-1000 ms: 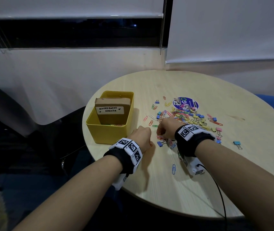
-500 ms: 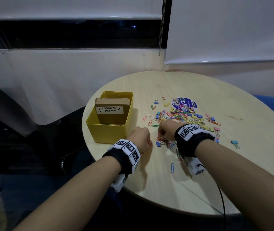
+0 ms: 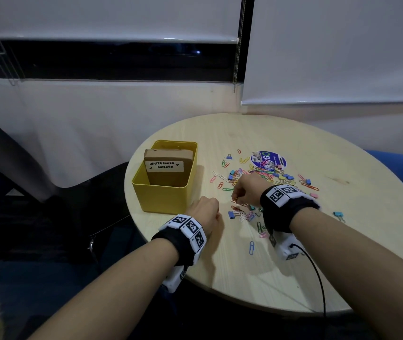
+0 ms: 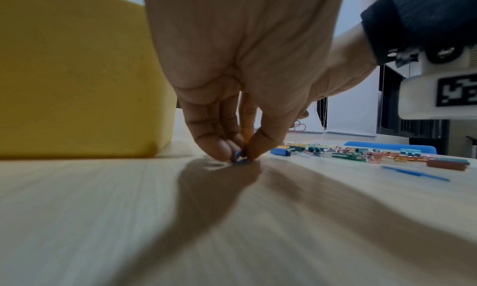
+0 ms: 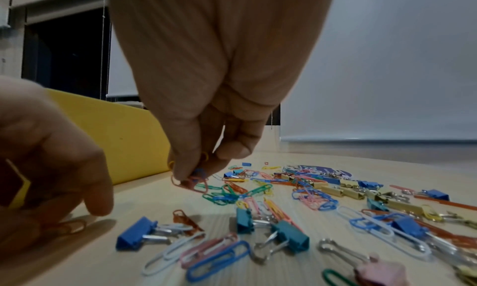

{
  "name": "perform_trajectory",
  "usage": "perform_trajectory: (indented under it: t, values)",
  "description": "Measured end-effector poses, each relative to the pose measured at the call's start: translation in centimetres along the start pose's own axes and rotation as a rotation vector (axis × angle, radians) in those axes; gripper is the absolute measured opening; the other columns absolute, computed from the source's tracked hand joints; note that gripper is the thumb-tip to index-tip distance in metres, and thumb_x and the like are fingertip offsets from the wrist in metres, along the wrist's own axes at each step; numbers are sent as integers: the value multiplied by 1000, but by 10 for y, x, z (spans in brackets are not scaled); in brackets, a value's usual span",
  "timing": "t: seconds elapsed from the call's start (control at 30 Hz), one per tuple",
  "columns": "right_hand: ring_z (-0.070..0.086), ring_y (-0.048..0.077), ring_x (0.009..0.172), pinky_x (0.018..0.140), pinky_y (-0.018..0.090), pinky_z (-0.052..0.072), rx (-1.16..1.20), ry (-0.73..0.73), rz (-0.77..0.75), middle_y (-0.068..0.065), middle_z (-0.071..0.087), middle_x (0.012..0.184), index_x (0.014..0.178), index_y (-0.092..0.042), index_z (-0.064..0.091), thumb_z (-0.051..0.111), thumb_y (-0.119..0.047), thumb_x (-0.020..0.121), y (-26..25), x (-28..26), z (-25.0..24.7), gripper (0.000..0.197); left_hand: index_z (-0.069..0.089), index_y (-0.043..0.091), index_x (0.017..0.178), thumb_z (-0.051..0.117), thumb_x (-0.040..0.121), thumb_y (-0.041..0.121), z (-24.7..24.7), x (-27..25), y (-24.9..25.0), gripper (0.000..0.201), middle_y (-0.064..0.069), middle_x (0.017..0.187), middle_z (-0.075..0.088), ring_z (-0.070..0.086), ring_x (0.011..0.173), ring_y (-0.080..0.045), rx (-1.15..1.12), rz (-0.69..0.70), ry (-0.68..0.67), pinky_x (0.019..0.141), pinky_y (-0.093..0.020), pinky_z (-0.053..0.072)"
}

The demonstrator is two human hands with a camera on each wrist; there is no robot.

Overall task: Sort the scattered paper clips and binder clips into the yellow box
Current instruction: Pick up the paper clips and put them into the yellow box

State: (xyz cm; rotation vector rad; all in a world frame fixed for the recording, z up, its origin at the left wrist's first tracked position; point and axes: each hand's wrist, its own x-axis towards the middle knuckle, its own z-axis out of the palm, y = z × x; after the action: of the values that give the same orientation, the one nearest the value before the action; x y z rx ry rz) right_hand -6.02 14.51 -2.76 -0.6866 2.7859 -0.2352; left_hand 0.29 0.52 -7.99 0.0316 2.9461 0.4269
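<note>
The yellow box (image 3: 166,192) stands at the table's left, with a cardboard piece labelled "WHITEBOARD MARKER" (image 3: 165,168) inside it. Coloured paper clips and binder clips (image 3: 264,174) lie scattered to its right. My left hand (image 3: 216,212) is down on the table by the box's near right corner. Its fingertips pinch a small blue clip (image 4: 240,160). An orange paper clip (image 5: 69,227) lies under that hand. My right hand (image 3: 236,198) hovers over the near edge of the pile, and its fingers (image 5: 185,168) pinch a small bunch of paper clips (image 5: 193,180).
A round printed sticker (image 3: 268,159) lies under the far clips. A blue binder clip (image 3: 232,214) sits between the hands, a lone blue paper clip (image 3: 251,247) nearer me, and a light blue binder clip (image 3: 337,214) at the right. The round table (image 3: 293,278) ends close to my wrists.
Both hands have stayed almost in place. The right hand has drawn slightly toward me from the pile, with clips at its fingertips. The left hand has sunk a little lower by the box corner.
</note>
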Motion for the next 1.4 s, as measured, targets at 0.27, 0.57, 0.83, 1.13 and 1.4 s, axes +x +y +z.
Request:
perform_trajectory:
  t: [0.27,0.57,0.83,1.13,1.4]
  values:
    - [70,19,89,74,22,52,66,42,8,9,74,97,102,-5,73,67,-10,86,-11,-11,-6,18,66,9,116,59,90,7,-15,-11,3,27,-12,116,60,60,102,-29,-123,3,98,84,-34,54]
    - [62,9,53,65,18,55,203,130,-31,13,75,81,95,-3,74,69,-8,84,-37,-10,-29,13,71,12,108,59,88,13,-46,-26,0,24,-10,109,66,63,97,-28,-168,51,319,84,-38,56]
    - [72,19,72,75,25,58,265,233,-114,10,74,76,89,-6,78,71,-10,82,-89,9,-45,10,75,13,100,57,91,11,-102,-41,-48,21,-6,97,71,63,89,-22,-218,-14,497,81,-30,53]
    - [63,20,85,79,22,52,194,254,-167,9,70,101,110,-14,73,73,-17,82,-125,45,-45,28,71,20,112,56,92,12,-115,-26,-97,26,-7,110,69,65,99,-26,-251,-166,495,93,-37,53]
    - [67,14,95,84,20,51,210,260,-254,4,73,105,114,-14,71,74,-17,81,-112,54,-36,33,71,20,112,56,94,15,-112,-16,-95,24,-5,109,69,66,101,-24,-306,-108,487,90,-37,56]
